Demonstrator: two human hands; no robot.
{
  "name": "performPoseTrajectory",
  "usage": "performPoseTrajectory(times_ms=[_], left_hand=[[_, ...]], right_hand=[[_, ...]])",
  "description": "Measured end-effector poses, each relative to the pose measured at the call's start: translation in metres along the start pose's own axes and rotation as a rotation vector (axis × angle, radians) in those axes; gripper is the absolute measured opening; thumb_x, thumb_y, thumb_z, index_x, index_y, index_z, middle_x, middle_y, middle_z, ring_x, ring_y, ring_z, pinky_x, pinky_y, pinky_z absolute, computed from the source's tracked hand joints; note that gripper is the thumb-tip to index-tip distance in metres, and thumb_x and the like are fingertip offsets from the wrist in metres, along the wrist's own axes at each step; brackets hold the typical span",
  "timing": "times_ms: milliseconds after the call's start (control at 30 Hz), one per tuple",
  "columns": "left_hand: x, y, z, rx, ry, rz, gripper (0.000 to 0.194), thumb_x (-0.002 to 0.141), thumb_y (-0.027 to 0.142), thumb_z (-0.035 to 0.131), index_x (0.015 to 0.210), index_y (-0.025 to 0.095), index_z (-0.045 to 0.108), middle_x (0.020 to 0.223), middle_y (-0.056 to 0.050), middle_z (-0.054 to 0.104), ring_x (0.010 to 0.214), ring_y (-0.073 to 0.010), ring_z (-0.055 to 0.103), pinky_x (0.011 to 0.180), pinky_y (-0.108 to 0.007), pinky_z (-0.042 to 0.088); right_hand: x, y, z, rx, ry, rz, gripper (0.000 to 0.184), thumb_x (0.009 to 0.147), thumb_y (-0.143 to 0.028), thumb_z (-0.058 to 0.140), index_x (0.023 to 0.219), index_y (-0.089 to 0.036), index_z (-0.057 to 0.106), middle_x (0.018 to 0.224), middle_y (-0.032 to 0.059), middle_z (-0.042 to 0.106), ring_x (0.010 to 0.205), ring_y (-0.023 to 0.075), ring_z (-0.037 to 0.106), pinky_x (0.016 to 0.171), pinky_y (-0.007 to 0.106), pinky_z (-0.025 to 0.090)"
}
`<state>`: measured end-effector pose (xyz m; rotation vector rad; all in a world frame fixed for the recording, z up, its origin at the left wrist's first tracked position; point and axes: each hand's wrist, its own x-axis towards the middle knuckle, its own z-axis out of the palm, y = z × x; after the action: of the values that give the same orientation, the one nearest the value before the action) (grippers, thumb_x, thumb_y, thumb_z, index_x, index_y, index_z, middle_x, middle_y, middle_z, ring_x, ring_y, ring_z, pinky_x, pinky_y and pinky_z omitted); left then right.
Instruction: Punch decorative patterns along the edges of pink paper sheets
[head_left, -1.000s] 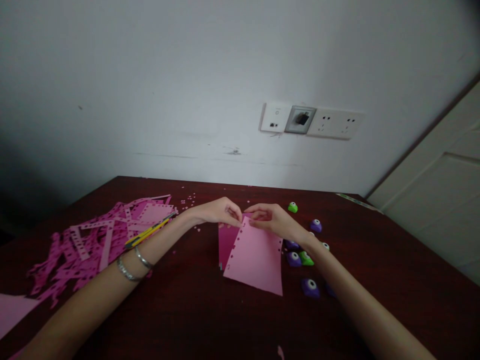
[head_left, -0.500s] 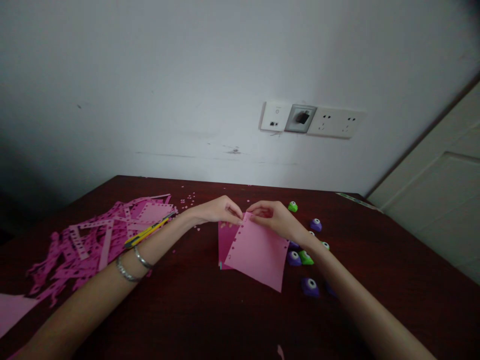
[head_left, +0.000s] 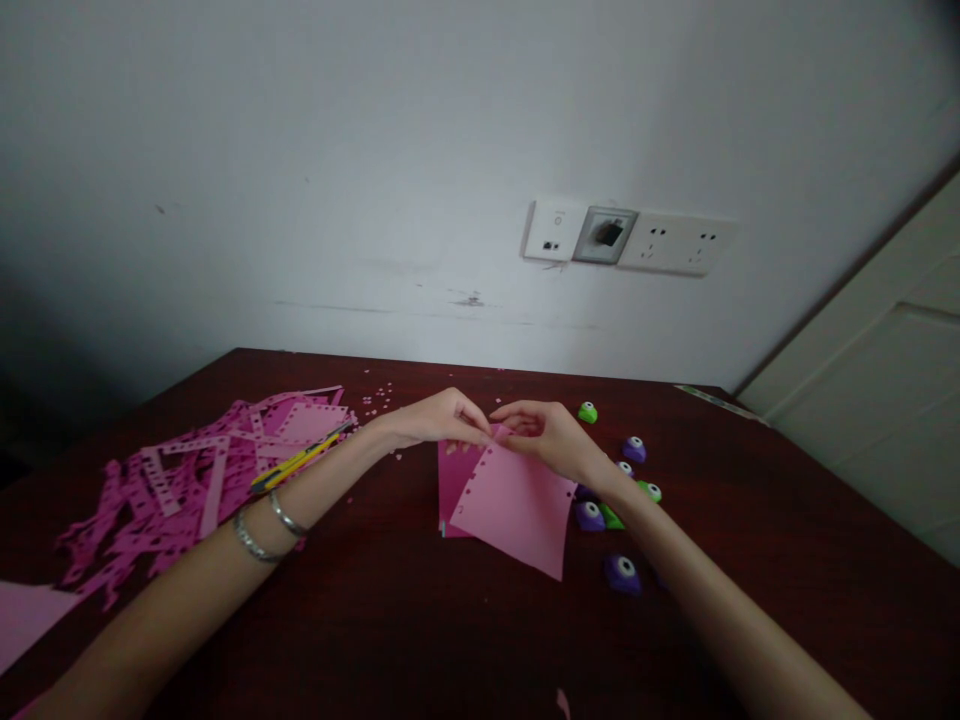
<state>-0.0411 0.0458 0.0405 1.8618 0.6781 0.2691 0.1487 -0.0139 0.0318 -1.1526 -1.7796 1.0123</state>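
Note:
A light pink sheet of paper [head_left: 517, 505] with a row of punched holes along its left edge is held at its top corner. My left hand [head_left: 450, 418] pinches that corner from the left, thumb and forefinger pressed together. From the right, my right hand [head_left: 551, 435] grips the same corner, its fingertips almost touching the left ones. The corner looks bent up between the fingers. Behind the sheet lies darker pink paper [head_left: 456, 480] on the table. Whatever small detail sits between the fingertips is hidden.
Punched pink strips [head_left: 187, 475] are heaped on the left, beside a yellow utility knife [head_left: 296, 465]. Purple craft punches [head_left: 622, 573] and green craft punches [head_left: 588, 412] stand on the right. Tiny paper bits [head_left: 379, 393] lie scattered behind. A wall with sockets [head_left: 652, 243] bounds the table.
Both hands stay on the sheet's top corner, and the fingertips have shifted slightly there. The corner now appears more bent between them. The whole view has moved a little.

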Motion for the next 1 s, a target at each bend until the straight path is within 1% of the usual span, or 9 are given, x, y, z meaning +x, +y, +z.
performPoseTrajectory(times_ms=[200,367,533,767,1000], left_hand=[[-0.0002,0.0021,0.0008,-0.036,0.02,0.031,0.021,0.068,0.032,0.066,0.078,0.014,0.065,0.055,0.003,0.053,0.044,-0.0053,0.043,0.047,-0.024,0.034],[0.0022,-0.0018,0.0044,-0.043,0.042,0.023,0.024,0.068,0.035,0.066,0.078,0.013,0.064,0.056,0.002,0.053,0.046,-0.0052,0.045,0.046,-0.023,0.035],[0.0039,-0.0053,0.0053,-0.05,0.034,0.032,0.022,0.07,0.033,0.064,0.077,0.013,0.064,0.057,0.001,0.054,0.046,-0.0056,0.046,0.046,-0.022,0.037],[0.0039,-0.0048,0.0065,-0.042,0.038,0.037,0.019,0.07,0.031,0.063,0.078,0.013,0.064,0.059,0.001,0.056,0.046,-0.0063,0.047,0.047,-0.022,0.038],[0.004,-0.004,0.0079,-0.005,0.04,0.041,0.014,0.07,0.026,0.06,0.075,0.013,0.063,0.058,0.001,0.056,0.046,-0.006,0.046,0.047,-0.022,0.036]], right_hand=[[0.0005,-0.0027,-0.0022,0.017,0.013,0.035,0.026,0.067,-0.011,0.064,0.092,-0.012,0.063,0.078,0.0041,0.068,0.072,0.0135,0.063,0.075,0.033,0.051],[0.0015,-0.0013,-0.0028,0.03,0.012,0.045,0.025,0.066,-0.011,0.064,0.09,-0.013,0.063,0.077,0.0029,0.067,0.071,0.0132,0.062,0.075,0.033,0.051],[0.0016,-0.0013,-0.0009,0.069,0.003,0.058,0.027,0.064,-0.009,0.066,0.09,-0.013,0.063,0.076,0.0027,0.067,0.069,0.0129,0.063,0.076,0.033,0.051],[0.0015,0.0011,0.0022,0.055,0.029,0.059,0.027,0.063,-0.009,0.065,0.09,-0.013,0.062,0.074,0.0025,0.067,0.068,0.0139,0.063,0.072,0.032,0.051],[0.0018,0.0025,0.0038,0.073,0.012,0.041,0.027,0.063,-0.011,0.066,0.09,-0.012,0.061,0.075,0.0039,0.067,0.069,0.0153,0.063,0.072,0.034,0.05]])
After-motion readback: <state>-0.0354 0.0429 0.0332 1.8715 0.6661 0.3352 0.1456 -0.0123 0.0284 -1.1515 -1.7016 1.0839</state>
